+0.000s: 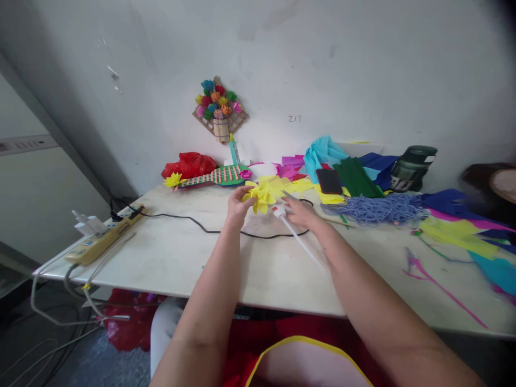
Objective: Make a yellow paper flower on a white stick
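My left hand [237,204] is closed on a yellow paper flower [263,194], holding it just above the white table [169,258]. My right hand [297,210] is closed round a glue gun [279,210] whose tip points at the flower. A translucent white glue stick [300,243] sticks out of the gun's back toward me. A black cord [189,221] runs from under my hands to the left.
A yellow power strip [100,236] with a white plug lies at the table's left edge. Coloured paper sheets [350,172], a black phone [329,181], lavender yarn [374,208] and a dark green jug [411,167] crowd the back right. A paper-flower craft [220,107] hangs on the wall.
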Action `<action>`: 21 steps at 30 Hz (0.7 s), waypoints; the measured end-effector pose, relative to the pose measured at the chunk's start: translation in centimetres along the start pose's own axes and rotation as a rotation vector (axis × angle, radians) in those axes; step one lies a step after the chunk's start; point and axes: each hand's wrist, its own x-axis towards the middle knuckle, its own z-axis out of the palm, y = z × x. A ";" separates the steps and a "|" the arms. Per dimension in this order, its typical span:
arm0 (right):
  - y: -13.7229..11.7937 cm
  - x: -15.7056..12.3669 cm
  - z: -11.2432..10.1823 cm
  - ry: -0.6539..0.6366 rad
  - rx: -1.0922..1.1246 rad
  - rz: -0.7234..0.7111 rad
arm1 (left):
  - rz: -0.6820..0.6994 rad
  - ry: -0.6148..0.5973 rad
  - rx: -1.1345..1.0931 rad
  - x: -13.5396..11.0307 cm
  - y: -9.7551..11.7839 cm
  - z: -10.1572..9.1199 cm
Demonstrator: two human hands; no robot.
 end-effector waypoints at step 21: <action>0.0 0.2 -0.4 0.223 0.062 0.089 | -0.114 -0.157 -0.012 -0.7 -0.3 0.7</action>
